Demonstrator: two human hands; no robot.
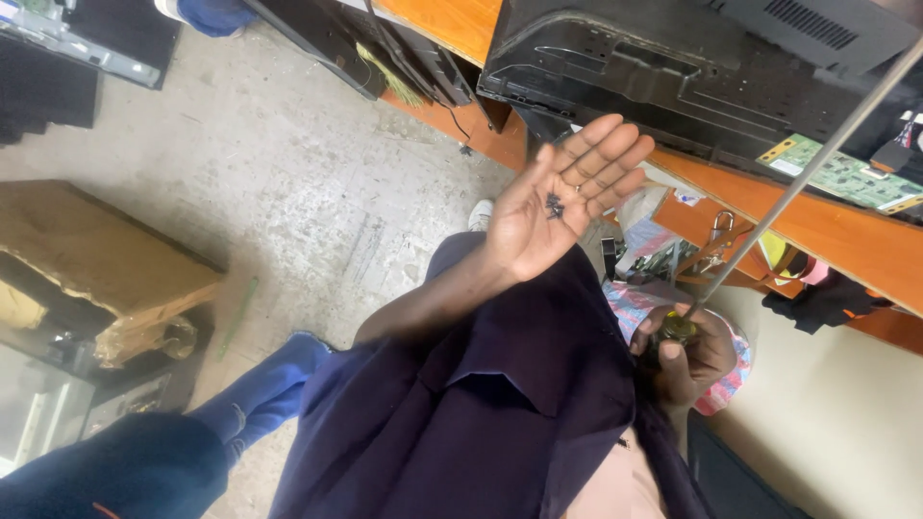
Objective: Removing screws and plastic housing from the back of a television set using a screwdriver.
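Note:
My left hand (562, 197) is raised palm up with the fingers spread, and several small black screws (555, 205) lie in the middle of the palm. Its forearm comes out of a dark navy sleeve (500, 384). Lower right, my right hand (687, 354) is closed round the handle of a screwdriver whose long metal shaft (808, 173) slants up to the right edge. The shaft crosses in front of a black television back cover (673, 67) on an orange wooden bench (846, 235).
A green circuit board (846, 175) lies on the bench by the television. Bags and cloth (663, 250) hang under the bench. A brown wooden box (87, 259) stands on the concrete floor (288, 163) at left. A blue trouser leg (260, 389) shows lower left.

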